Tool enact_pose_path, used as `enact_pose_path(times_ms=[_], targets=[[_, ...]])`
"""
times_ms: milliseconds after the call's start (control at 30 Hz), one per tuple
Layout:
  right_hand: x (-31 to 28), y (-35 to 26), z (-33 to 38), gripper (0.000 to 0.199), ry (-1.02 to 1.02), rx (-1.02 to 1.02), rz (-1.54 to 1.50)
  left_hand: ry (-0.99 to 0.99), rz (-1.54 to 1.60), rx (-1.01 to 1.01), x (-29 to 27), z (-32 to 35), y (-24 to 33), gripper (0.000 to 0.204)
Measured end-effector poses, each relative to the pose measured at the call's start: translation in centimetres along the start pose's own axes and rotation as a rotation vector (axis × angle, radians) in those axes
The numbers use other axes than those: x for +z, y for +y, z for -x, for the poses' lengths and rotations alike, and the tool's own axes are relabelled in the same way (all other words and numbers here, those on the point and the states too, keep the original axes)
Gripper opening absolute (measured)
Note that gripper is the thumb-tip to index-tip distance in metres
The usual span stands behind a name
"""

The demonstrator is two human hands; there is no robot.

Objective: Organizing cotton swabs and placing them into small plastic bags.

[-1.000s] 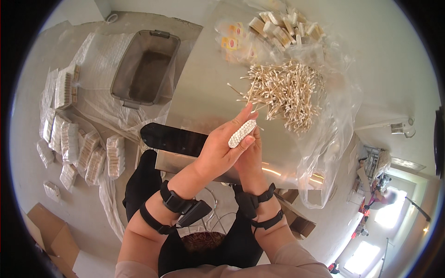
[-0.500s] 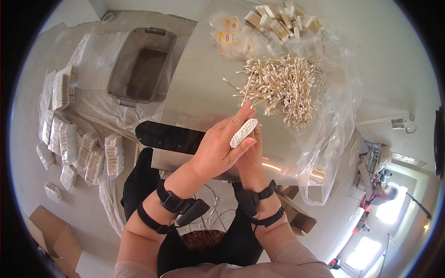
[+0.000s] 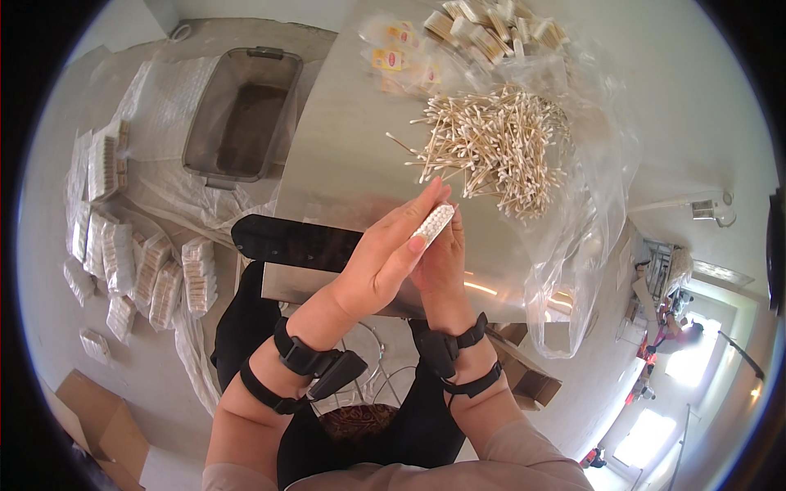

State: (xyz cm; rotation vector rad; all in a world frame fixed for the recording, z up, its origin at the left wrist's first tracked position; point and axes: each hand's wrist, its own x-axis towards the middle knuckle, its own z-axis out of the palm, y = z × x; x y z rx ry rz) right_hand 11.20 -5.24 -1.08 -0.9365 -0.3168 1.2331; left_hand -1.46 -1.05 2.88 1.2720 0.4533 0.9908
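Observation:
A bundle of cotton swabs (image 3: 434, 224) is pressed between my two hands above the steel table (image 3: 336, 155), its white cotton tips facing up. My left hand (image 3: 385, 258) holds it from the left, fingers straight and together, thumb against the near end. From the other side my right hand (image 3: 440, 260) closes on it, its fingers partly hidden behind the bundle and the left hand. Just beyond the fingertips lies a loose heap of cotton swabs (image 3: 499, 151), pointing every way.
Swab bundles (image 3: 483, 33) and clear printed bags (image 3: 391, 59) lie at the table's far side. A clear plastic sheet (image 3: 565, 286) drapes its right edge. A black flat bar (image 3: 286, 242) juts out left. Floor-side left are a grey bin (image 3: 195, 151), packed swabs (image 3: 119, 254) and a cardboard box (image 3: 98, 421).
The bundle has turned and now shows as a narrower strip of tips between my palms. My left thumb has shifted up and left along it. The view has moved slightly.

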Motion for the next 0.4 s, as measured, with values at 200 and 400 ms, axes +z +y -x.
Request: enact_pose_path(times_ms=[200, 400], targets=[[-0.1, -0.3, -0.3, 0.028, 0.038, -0.029, -0.003, 0.017, 0.135, -0.092, 0.6, 0.3, -0.7, 0.057], [0.4, -1.5, -0.1, 0.031, -0.044, 0.047, -0.042, -0.004, 0.073, -0.085, 0.7, 0.3, -0.8, 0.058]])
